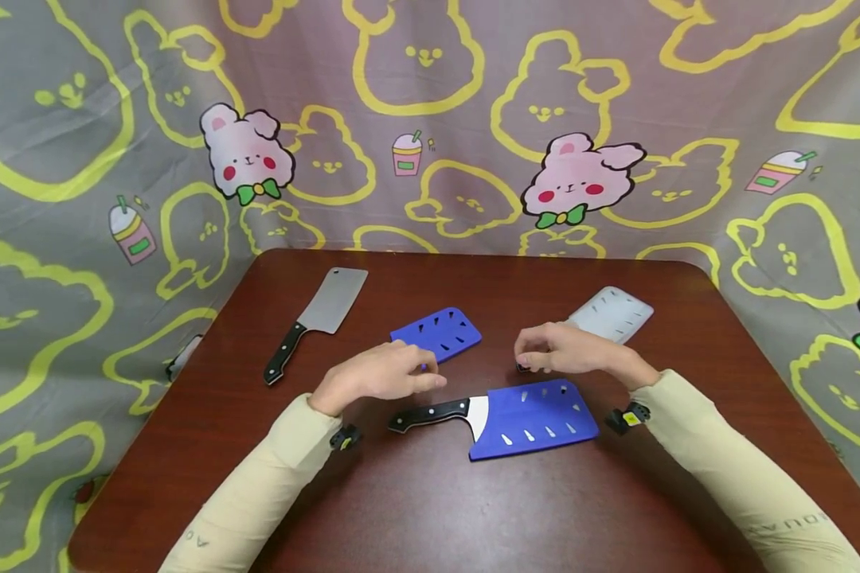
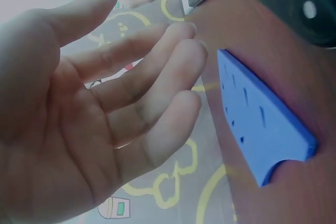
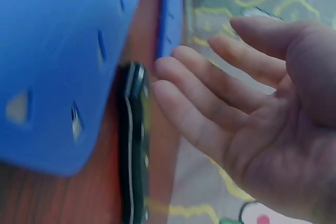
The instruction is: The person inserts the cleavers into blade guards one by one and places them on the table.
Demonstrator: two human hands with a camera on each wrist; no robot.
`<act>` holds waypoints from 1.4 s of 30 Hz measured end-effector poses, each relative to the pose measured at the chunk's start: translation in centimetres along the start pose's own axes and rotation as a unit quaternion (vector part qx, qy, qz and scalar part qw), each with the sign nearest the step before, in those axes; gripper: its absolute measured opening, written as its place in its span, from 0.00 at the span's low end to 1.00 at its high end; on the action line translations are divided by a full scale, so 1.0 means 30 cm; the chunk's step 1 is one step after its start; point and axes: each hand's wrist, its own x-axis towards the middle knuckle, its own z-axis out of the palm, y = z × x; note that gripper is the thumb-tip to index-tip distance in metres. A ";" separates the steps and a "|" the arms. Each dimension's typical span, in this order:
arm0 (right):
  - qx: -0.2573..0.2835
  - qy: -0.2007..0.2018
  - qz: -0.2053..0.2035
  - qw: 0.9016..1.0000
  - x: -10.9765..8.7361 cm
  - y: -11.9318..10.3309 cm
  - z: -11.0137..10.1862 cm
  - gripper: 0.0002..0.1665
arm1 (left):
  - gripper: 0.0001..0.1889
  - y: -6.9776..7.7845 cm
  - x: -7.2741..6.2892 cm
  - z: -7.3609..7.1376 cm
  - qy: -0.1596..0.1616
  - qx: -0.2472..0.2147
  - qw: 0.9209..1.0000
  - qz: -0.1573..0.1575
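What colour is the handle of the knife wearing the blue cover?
The handle is black with pale rivets, best seen in the head view.

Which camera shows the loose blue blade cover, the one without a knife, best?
The left wrist view: the loose blue cover lies there whole and unobstructed. In the head view, the left hand hides part of it. The right wrist view shows only a narrow strip, cut off at the top.
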 end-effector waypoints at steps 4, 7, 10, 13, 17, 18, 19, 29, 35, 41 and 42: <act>-0.014 0.001 -0.024 1.000 0.060 -0.026 0.018 0.08 | 0.15 -0.001 0.010 -0.017 0.008 0.016 1.000 -0.008; -0.017 0.012 -0.034 0.999 0.095 -0.034 0.022 0.07 | 0.15 -0.013 0.008 -0.021 0.025 0.026 0.999 -0.023; -0.022 0.031 -0.035 0.999 0.123 -0.034 0.022 0.07 | 0.15 -0.035 -0.002 -0.028 0.055 0.043 0.997 -0.043; -0.032 0.053 -0.030 0.998 0.148 -0.034 0.028 0.08 | 0.14 -0.065 -0.019 -0.037 0.088 0.066 0.992 -0.065; -0.066 0.081 -0.020 0.994 0.183 -0.025 0.054 0.10 | 0.12 -0.119 -0.045 -0.049 0.111 0.068 0.988 -0.079; -0.074 0.086 -0.017 0.993 0.191 -0.023 0.061 0.11 | 0.11 -0.136 -0.051 -0.052 0.115 0.066 0.988 -0.082; -0.079 0.091 -0.015 0.993 0.199 -0.022 0.067 0.12 | 0.11 -0.152 -0.056 -0.055 0.116 0.061 0.988 -0.085; -0.110 0.087 0.002 0.990 0.282 -0.019 0.088 0.19 | 0.12 -0.284 -0.099 -0.094 0.111 0.044 0.982 -0.147; -0.106 0.075 0.005 0.992 0.326 -0.018 0.086 0.31 | 0.14 -0.352 -0.132 -0.095 0.127 0.051 0.974 -0.179; -0.099 0.061 0.023 0.993 0.354 0.002 0.080 0.43 | 0.12 -0.432 -0.165 -0.089 0.145 0.056 0.964 -0.216; -0.098 0.055 0.026 0.993 0.357 0.005 0.079 0.44 | 0.12 -0.442 -0.168 -0.089 0.148 0.056 0.963 -0.219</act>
